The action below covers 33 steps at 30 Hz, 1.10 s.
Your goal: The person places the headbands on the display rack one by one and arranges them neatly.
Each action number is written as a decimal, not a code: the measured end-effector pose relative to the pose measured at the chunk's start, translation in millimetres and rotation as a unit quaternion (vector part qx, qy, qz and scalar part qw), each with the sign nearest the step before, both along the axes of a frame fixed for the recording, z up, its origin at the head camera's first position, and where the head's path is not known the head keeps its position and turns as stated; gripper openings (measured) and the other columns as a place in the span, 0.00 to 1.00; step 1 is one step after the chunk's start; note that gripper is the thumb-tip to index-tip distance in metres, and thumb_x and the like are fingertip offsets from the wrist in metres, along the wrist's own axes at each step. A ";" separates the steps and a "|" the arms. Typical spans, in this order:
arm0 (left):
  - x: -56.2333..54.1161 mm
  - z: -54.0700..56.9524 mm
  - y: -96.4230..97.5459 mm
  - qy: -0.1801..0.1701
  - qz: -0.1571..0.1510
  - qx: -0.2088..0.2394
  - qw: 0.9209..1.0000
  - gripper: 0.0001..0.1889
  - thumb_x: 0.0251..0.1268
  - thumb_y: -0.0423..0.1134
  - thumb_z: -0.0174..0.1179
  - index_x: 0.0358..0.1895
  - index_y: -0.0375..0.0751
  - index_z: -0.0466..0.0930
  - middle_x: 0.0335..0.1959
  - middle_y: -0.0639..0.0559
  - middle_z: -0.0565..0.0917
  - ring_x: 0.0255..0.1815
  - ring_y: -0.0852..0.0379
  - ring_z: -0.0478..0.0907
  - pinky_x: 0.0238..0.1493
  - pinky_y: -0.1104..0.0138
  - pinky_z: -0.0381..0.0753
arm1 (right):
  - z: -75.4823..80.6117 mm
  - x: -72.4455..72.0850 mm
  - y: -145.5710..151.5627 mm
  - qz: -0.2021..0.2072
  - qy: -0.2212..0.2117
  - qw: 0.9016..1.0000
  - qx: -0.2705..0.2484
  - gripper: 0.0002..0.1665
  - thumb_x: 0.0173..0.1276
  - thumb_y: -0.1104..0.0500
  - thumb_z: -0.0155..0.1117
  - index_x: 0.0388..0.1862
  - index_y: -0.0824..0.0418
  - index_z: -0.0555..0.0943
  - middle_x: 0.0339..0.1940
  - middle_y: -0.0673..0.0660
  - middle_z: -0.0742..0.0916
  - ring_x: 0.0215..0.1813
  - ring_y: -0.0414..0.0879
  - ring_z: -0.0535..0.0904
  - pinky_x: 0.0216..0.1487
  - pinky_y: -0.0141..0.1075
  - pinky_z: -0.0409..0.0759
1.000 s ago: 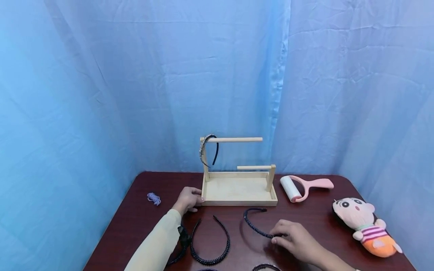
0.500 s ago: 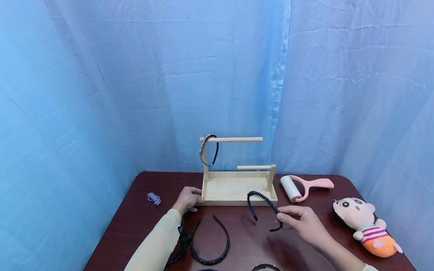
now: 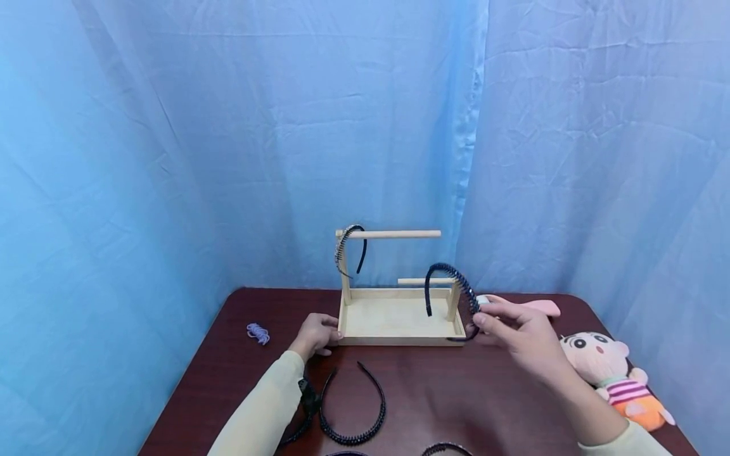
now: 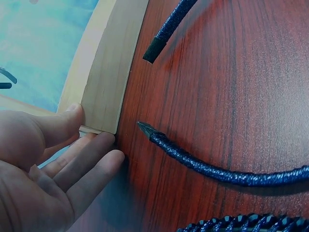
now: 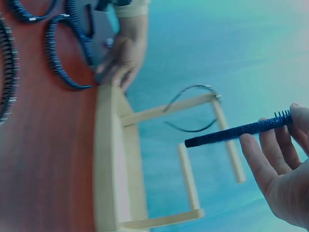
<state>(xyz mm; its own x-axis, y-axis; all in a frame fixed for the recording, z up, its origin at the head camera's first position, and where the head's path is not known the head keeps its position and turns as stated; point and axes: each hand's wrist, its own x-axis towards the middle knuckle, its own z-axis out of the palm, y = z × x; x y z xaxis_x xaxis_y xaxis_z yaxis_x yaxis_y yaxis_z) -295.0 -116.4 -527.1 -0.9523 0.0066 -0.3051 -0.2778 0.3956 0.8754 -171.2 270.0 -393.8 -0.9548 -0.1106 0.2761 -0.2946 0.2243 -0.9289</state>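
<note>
My right hand (image 3: 533,342) pinches a dark, beaded, toothed headband (image 3: 464,284) between thumb and fingers. It is held upright in the air at the right side of a pale wooden rack (image 3: 388,320), overlapping the lower bar (image 3: 410,281) in the head view. In the right wrist view one arm of the headband (image 5: 227,134) points toward the bars. My left hand (image 4: 63,169) touches the left front corner of the rack's tray, the thumb on its rim and the fingers fairly straight. Another headband, silvery on top (image 3: 340,250), hangs on the upper bar.
A dark headband (image 3: 381,418) lies in front of the rack, another (image 3: 296,434) beside my left sleeve, and more (image 3: 447,447) at the bottom edge. Purple cord (image 3: 258,333) lies left. A pink-handled roller (image 3: 544,307), partly hidden, and a plush doll (image 3: 630,396) lie right. Blue curtains surround the table.
The right hand has raised the headband from the tabletop, turned it upright and carried it forward to the rack's right side. The left hand has stayed at the tray corner.
</note>
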 end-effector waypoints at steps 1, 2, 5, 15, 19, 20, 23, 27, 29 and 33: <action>0.0 -0.1 0.0 0.000 0.001 0.000 1.000 0.21 0.67 0.30 0.68 0.62 0.33 0.80 0.51 0.38 0.88 0.41 0.51 0.88 0.31 0.56 0.88 | 6.1 -0.9 -0.4 -0.005 -0.003 1.000 -0.008 0.18 0.74 0.61 0.68 0.55 0.74 0.83 0.57 0.59 0.87 0.48 0.36 0.89 0.40 0.39 0.89; 0.2 -0.2 0.1 0.000 0.000 -0.001 1.000 0.21 0.67 0.30 0.68 0.62 0.33 0.80 0.51 0.39 0.88 0.41 0.51 0.88 0.32 0.56 0.88 | 11.8 -1.9 -0.9 -0.008 -0.014 1.000 -0.022 0.19 0.74 0.60 0.68 0.55 0.73 0.83 0.51 0.57 0.89 0.45 0.41 0.90 0.38 0.41 0.89; 1.0 0.4 0.0 -0.001 0.001 -0.003 1.000 0.21 0.67 0.31 0.68 0.62 0.33 0.80 0.51 0.39 0.88 0.41 0.51 0.88 0.32 0.55 0.89 | 27.8 -5.4 -2.5 -0.034 -0.030 0.999 -0.024 0.20 0.73 0.53 0.69 0.57 0.65 0.85 0.38 0.52 0.93 0.39 0.47 0.92 0.30 0.45 0.89; 0.1 2.7 0.0 -0.007 0.007 -0.008 1.000 0.21 0.67 0.31 0.69 0.62 0.34 0.81 0.51 0.39 0.87 0.40 0.52 0.88 0.33 0.54 0.89 | 41.8 -39.6 -8.3 -0.105 -0.016 0.993 -0.052 0.32 0.68 0.47 0.74 0.62 0.67 0.82 0.42 0.45 0.92 0.43 0.42 0.91 0.42 0.32 0.88; 0.1 2.5 0.4 -0.004 0.004 -0.010 1.000 0.21 0.67 0.30 0.69 0.62 0.33 0.81 0.51 0.39 0.88 0.40 0.51 0.88 0.33 0.54 0.89 | 40.7 -58.0 -9.4 -0.123 -0.030 0.991 -0.032 0.33 0.68 0.43 0.72 0.64 0.61 0.82 0.43 0.44 0.92 0.44 0.42 0.91 0.41 0.32 0.88; -0.1 2.6 0.4 -0.003 0.004 -0.011 1.000 0.21 0.67 0.31 0.69 0.62 0.33 0.81 0.51 0.39 0.88 0.39 0.52 0.88 0.33 0.55 0.89 | 39.6 -63.4 -10.0 -0.125 -0.028 0.991 -0.030 0.33 0.68 0.42 0.72 0.65 0.61 0.82 0.43 0.44 0.92 0.44 0.42 0.91 0.42 0.33 0.88; 0.0 2.5 0.5 -0.002 0.005 -0.014 1.000 0.21 0.67 0.30 0.69 0.62 0.33 0.81 0.51 0.39 0.87 0.39 0.52 0.88 0.32 0.55 0.89 | 35.1 -79.9 -12.2 -0.128 -0.020 0.991 -0.022 0.32 0.69 0.43 0.71 0.65 0.60 0.83 0.45 0.44 0.91 0.44 0.42 0.91 0.44 0.32 0.88; -0.6 2.5 1.4 -0.003 0.007 -0.014 1.000 0.21 0.67 0.30 0.68 0.63 0.34 0.80 0.52 0.39 0.87 0.40 0.50 0.88 0.33 0.54 0.89 | 28.9 -100.3 -19.2 -0.126 -0.014 0.992 -0.025 0.30 0.70 0.45 0.71 0.63 0.62 0.84 0.46 0.48 0.90 0.45 0.37 0.89 0.45 0.35 0.88; -0.6 2.7 1.6 -0.004 0.008 -0.012 1.000 0.21 0.67 0.30 0.68 0.63 0.35 0.80 0.52 0.39 0.87 0.40 0.49 0.88 0.33 0.54 0.89 | 25.7 -109.6 -24.5 -0.123 -0.013 0.992 -0.029 0.29 0.71 0.46 0.71 0.62 0.64 0.84 0.47 0.51 0.89 0.46 0.36 0.88 0.46 0.37 0.88; 0.8 3.8 1.3 0.001 0.006 -0.014 1.000 0.22 0.67 0.30 0.68 0.63 0.34 0.80 0.51 0.39 0.87 0.40 0.49 0.88 0.34 0.54 0.89 | 19.1 -124.8 -37.7 -0.124 -0.019 0.992 -0.022 0.28 0.70 0.47 0.71 0.61 0.64 0.85 0.49 0.57 0.90 0.45 0.38 0.88 0.46 0.39 0.88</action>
<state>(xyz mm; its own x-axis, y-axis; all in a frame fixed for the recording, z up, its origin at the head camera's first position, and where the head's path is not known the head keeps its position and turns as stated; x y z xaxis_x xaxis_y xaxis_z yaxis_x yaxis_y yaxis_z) -294.2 -115.1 -523.3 -0.9530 -0.0128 -0.3026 -0.2800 0.4174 0.8645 -296.0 232.3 -374.7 -0.9612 0.1394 0.2379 -0.1994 0.2447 -0.9489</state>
